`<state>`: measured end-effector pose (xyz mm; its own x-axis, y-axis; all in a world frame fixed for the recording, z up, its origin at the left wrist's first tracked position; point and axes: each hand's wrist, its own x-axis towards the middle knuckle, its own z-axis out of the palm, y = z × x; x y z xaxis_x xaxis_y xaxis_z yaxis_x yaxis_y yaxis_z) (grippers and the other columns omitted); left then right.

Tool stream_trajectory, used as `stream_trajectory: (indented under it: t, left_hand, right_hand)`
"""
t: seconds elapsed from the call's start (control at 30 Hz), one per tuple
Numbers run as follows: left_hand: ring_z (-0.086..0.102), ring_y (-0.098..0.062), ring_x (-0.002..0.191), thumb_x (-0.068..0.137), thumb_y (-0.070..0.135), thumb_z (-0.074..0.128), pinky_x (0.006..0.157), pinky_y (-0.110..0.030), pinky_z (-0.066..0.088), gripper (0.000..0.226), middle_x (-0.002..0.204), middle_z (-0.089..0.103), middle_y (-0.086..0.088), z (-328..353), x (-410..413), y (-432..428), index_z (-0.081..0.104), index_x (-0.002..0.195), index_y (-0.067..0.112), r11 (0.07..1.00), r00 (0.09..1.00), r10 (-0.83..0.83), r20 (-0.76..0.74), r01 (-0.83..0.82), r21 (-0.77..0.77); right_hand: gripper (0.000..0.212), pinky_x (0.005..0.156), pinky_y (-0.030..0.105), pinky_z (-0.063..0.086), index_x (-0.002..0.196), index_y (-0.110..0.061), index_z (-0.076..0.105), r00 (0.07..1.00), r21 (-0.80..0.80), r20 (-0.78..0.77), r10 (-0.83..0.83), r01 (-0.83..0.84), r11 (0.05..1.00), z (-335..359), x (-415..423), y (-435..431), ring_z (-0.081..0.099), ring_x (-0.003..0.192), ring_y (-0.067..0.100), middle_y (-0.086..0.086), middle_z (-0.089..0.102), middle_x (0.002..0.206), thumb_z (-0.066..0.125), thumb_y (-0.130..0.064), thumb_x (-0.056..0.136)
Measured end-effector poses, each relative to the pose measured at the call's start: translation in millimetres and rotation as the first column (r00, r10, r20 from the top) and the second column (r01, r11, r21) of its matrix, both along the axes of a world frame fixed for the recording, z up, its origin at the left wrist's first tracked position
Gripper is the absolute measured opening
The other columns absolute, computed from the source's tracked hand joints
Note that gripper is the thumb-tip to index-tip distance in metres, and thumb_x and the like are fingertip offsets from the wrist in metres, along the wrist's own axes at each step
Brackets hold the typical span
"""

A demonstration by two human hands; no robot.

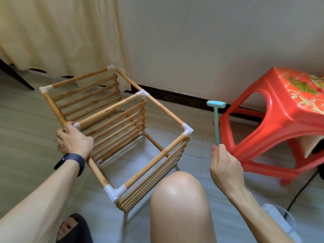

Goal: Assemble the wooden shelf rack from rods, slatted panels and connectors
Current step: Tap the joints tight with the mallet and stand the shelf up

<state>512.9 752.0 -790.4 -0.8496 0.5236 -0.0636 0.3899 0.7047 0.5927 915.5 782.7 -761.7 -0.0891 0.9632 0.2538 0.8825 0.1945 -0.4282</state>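
The wooden shelf rack [154,104] lies on the tiled floor with its slatted panels standing on edge. Its rods meet in white plastic connectors [114,191] at the corners. My left hand [74,141] grips the near-left long rod, right beside a middle connector [76,125]. My right hand [226,165] holds the handle end of a small teal plastic hammer [216,120]. The hammer stands upright, head up, in the air to the right of the rack and apart from it.
A red plastic stool [280,123] stands to the right by the wall. My bare knee [178,204] is in front of the rack. A white power strip [280,223] with a black cable lies at the lower right. A curtain [61,35] hangs behind the rack.
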Motion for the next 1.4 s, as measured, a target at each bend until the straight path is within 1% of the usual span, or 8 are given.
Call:
stream_trajectory:
  t: [0.13, 0.3, 0.5, 0.73, 1.03, 1.17, 1.3, 1.4]
  left_hand:
    - [0.019, -0.036, 0.149, 0.085, 0.057, 0.062, 0.118, -0.063, 0.02, 0.085, 0.161, 0.019, -0.017, 8.9, 33.5, 26.5, 0.028, 0.15, 0.015, 0.843, 0.732, -0.537, -0.419, 0.475, -0.25]
    - [0.035, -0.039, 0.144, 0.061, 0.098, 0.047, 0.11, -0.052, 0.042, 0.129, 0.166, 0.003, -0.02, 21.4, 148.0, 75.5, -0.023, 0.153, 0.041, 0.444, 0.464, -0.886, -0.021, 0.833, -0.331]
    - [-0.029, -0.03, 0.149, 0.063, 0.103, 0.028, 0.12, -0.06, -0.013, 0.131, 0.164, -0.027, -0.01, 10.7, 174.5, 126.8, 0.0, 0.161, 0.021, 0.213, 0.094, -0.971, -0.218, 0.753, -0.623]
    - [0.034, -0.022, 0.127, 0.069, 0.076, 0.047, 0.111, -0.048, 0.033, 0.086, 0.132, 0.042, -0.002, -1.1, 184.2, 143.7, 0.043, 0.13, 0.016, 0.254, 0.162, -0.947, -0.279, 0.907, -0.335]
    - [0.039, -0.015, 0.102, 0.062, 0.072, 0.049, 0.086, -0.032, 0.045, 0.08, 0.11, 0.04, 0.004, -5.4, 184.5, 142.7, 0.049, 0.118, 0.015, 0.268, 0.214, -0.939, -0.269, 0.945, -0.186]
    - [0.041, -0.017, 0.108, 0.063, 0.069, 0.053, 0.082, -0.029, 0.043, 0.079, 0.113, 0.043, 0.003, -6.8, 184.2, 141.0, 0.049, 0.12, 0.015, 0.286, 0.241, -0.936, -0.256, 0.946, -0.156]
    - [0.041, -0.017, 0.105, 0.062, 0.07, 0.051, 0.081, -0.028, 0.043, 0.078, 0.113, 0.043, 0.003, -5.3, 185.7, 140.1, 0.049, 0.118, 0.016, 0.286, 0.239, -0.937, -0.256, 0.944, -0.164]
    - [0.041, -0.017, 0.105, 0.059, 0.072, 0.047, 0.08, -0.028, 0.042, 0.081, 0.112, 0.042, 0.003, -5.3, 183.5, 138.9, 0.049, 0.118, 0.016, 0.299, 0.255, -0.935, -0.248, 0.941, -0.16]
  right_hand:
    - [0.032, 0.058, 0.042, 0.033, 0.079, -0.022, 0.034, 0.999, -0.13, 0.036, -0.022, 0.026, 0.991, -8.9, 5.9, 4.3, 0.058, 0.078, 0.047, 0.002, 0.052, 0.067, 0.03, -0.039, 0.106]
    - [0.03, 0.06, 0.043, 0.032, 0.083, -0.02, 0.038, 0.999, -0.127, -0.009, -0.038, 0.037, 0.991, -10.1, 8.6, 0.0, 0.057, 0.081, 0.049, 0.014, 0.064, 0.078, 0.03, -0.038, 0.106]
    - [0.029, 0.058, 0.043, 0.033, 0.08, -0.022, 0.036, 0.998, -0.131, -0.058, -0.022, 0.014, 0.991, -18.6, 21.5, -2.2, 0.055, 0.08, 0.046, 0.01, 0.06, 0.071, 0.032, -0.039, 0.104]
    - [0.028, 0.055, 0.04, 0.031, 0.08, -0.022, 0.037, 0.997, -0.115, -0.077, -0.018, 0.009, 0.993, -26.1, 23.0, 8.9, 0.052, 0.068, 0.04, -0.003, 0.047, 0.061, 0.033, -0.036, 0.104]
    - [0.045, 0.054, 0.038, 0.025, 0.08, -0.015, 0.043, 0.981, 0.076, -0.196, -0.01, 0.025, 0.997, -16.5, 16.6, 12.0, 0.049, 0.06, 0.028, 0.0, 0.05, 0.06, 0.022, -0.047, 0.105]
    - [0.034, 0.06, 0.04, 0.03, 0.083, -0.02, 0.038, 0.986, -0.161, 0.159, 0.046, -0.02, 0.987, -19.7, 21.0, 20.0, 0.061, 0.081, 0.042, 0.01, 0.066, 0.078, 0.026, -0.043, 0.105]
    - [0.046, 0.053, 0.042, 0.033, 0.082, -0.013, 0.044, 0.989, 0.033, -0.15, -0.001, 0.006, 0.999, -7.2, 19.5, 11.7, 0.054, 0.062, 0.035, 0.005, 0.056, 0.064, 0.023, -0.047, 0.105]
    - [0.034, 0.059, 0.042, 0.032, 0.087, -0.018, 0.04, 0.991, -0.112, 0.106, 0.087, -0.075, 0.991, -9.0, 14.5, 15.9, 0.061, 0.078, 0.042, 0.011, 0.065, 0.077, 0.025, -0.042, 0.106]
